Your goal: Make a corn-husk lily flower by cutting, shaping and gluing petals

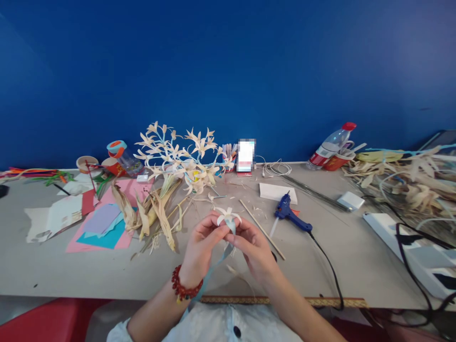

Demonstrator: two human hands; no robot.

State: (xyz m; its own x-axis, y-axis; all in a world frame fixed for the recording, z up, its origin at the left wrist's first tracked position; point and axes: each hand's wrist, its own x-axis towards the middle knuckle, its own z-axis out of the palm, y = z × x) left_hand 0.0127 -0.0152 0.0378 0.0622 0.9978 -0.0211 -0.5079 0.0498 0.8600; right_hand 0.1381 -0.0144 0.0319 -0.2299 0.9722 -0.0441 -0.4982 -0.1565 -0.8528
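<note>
A small cream flower (228, 217) with pointed petals and a light-blue wrapped base is held up between both hands, above the table. My left hand (207, 240), with a red beaded bracelet at the wrist, pinches the flower's base from the left. From the right, my right hand (252, 244) closes its thumb and fingers on the same base. A light-blue strip (213, 268) hangs down from the flower beside my left wrist. Behind the hands stands a bunch of similar cream flowers (199, 178) on light-blue stems.
Dried husks (156, 209) and coloured paper (103, 230) lie left. Right are a thin stick (263, 230), a blue glue gun (292, 213) with a black cord, a power strip (402, 251), a leaning bottle (327, 148) and more husks (420, 183). A phone (245, 156) stands at the back.
</note>
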